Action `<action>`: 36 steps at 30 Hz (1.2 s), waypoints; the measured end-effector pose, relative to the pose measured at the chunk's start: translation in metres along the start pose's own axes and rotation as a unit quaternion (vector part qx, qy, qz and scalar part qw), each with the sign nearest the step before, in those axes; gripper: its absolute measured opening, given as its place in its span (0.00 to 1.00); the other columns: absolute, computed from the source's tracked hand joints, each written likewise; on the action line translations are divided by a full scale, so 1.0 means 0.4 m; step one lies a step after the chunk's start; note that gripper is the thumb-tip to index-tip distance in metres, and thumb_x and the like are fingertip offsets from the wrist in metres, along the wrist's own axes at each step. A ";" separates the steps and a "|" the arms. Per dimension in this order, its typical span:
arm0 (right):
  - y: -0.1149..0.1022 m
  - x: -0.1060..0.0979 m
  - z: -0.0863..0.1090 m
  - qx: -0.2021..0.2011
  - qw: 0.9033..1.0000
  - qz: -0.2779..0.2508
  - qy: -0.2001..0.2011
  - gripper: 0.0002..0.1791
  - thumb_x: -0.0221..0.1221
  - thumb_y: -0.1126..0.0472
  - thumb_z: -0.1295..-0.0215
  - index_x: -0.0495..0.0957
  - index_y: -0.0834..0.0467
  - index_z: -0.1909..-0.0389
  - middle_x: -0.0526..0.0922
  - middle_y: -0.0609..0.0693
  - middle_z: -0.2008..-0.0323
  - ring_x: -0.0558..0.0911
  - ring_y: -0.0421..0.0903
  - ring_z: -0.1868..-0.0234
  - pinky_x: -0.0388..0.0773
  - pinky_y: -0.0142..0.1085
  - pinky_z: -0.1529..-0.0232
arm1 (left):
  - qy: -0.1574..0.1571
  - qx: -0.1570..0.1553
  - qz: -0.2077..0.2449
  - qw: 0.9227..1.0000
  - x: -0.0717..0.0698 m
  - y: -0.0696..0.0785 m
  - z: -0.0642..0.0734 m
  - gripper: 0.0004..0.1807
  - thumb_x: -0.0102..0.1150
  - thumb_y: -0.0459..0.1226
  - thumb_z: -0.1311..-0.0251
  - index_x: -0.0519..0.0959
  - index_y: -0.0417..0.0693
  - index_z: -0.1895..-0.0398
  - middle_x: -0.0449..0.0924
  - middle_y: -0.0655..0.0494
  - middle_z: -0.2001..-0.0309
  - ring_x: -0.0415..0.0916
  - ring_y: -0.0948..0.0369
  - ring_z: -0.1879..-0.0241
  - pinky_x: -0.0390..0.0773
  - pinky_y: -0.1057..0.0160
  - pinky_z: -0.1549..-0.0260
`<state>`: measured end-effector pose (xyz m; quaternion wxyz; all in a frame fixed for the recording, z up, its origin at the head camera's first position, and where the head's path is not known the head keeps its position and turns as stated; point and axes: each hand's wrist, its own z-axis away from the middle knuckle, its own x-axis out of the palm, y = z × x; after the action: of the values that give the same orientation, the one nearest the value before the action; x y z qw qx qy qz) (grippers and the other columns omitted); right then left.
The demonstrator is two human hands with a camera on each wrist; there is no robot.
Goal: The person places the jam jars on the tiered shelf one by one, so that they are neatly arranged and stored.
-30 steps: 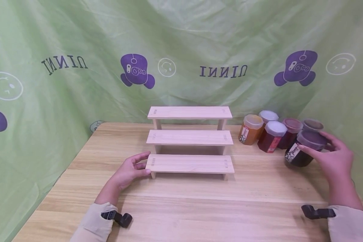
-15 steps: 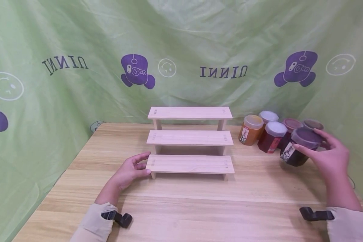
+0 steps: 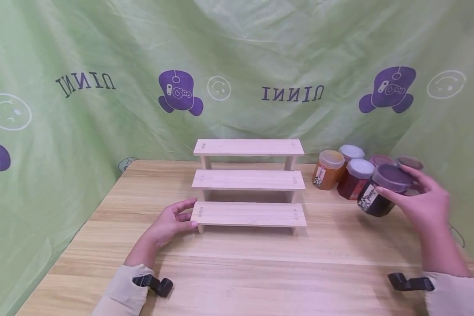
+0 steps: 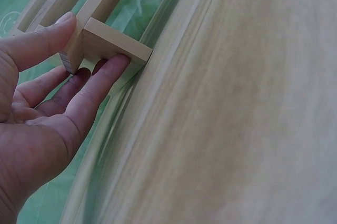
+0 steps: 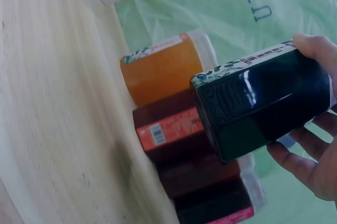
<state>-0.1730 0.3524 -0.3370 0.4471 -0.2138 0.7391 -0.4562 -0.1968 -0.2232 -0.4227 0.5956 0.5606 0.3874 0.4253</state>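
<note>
My right hand grips a dark jar by its upper part, thumb on one side and fingers on the other. The jar has a frosted lid and a pale patterned label, and is held above the table; in the right wrist view its dark side fills the middle. A three-tier wooden step stand sits at the table's centre. At the left end of its lowest step, my left hand pinches the board, thumb on top and fingers below by the step's leg.
Behind the held jar stand an amber jar, a red jar with a white lid, and several more lidded jars, partly hidden. A green printed curtain hangs behind the wooden table.
My right hand has carried the dark jar leftward and slightly up, closer in front of the red jar. The left hand and the stand have stayed in place.
</note>
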 end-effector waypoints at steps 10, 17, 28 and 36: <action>-0.032 0.017 0.019 -0.021 1.000 -0.017 -0.013 0.46 0.76 0.56 0.53 0.68 0.46 0.31 0.71 0.59 0.37 0.73 0.27 0.56 0.71 0.11 0.61 | -0.001 -0.008 -0.003 1.000 0.000 0.003 0.000 0.45 0.65 0.21 0.49 0.55 0.34 0.27 0.63 0.30 0.34 0.77 0.52 0.48 0.82 0.56 0.51; -0.050 0.028 0.029 -0.043 0.999 -0.022 -0.014 0.45 0.77 0.57 0.55 0.70 0.46 0.32 0.75 0.50 0.46 0.74 0.29 0.57 0.72 0.12 0.61 | 0.000 -0.014 -0.003 1.000 0.000 0.006 0.001 0.45 0.64 0.20 0.48 0.55 0.34 0.27 0.63 0.30 0.35 0.77 0.52 0.47 0.82 0.56 0.51; -0.092 0.042 0.049 -0.056 0.998 -0.006 -0.034 0.45 0.77 0.54 0.55 0.71 0.42 0.32 0.70 0.57 0.35 0.73 0.34 0.49 0.71 0.12 0.60 | 0.000 -0.014 -0.002 1.000 -0.001 0.006 0.000 0.46 0.65 0.21 0.49 0.55 0.34 0.27 0.65 0.30 0.36 0.78 0.52 0.48 0.82 0.56 0.51; -0.124 0.062 0.057 -0.069 0.997 -0.003 -0.038 0.45 0.78 0.53 0.56 0.71 0.42 0.33 0.71 0.62 0.36 0.74 0.33 0.51 0.72 0.13 0.61 | 0.001 -0.012 -0.002 1.000 0.000 0.005 -0.001 0.45 0.64 0.20 0.49 0.54 0.34 0.27 0.64 0.30 0.36 0.78 0.52 0.48 0.82 0.56 0.51</action>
<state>-0.1708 0.2992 -0.3097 0.4577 -0.2635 0.7504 -0.3974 -0.1972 -0.2230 -0.4206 0.6025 0.5525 0.3837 0.4294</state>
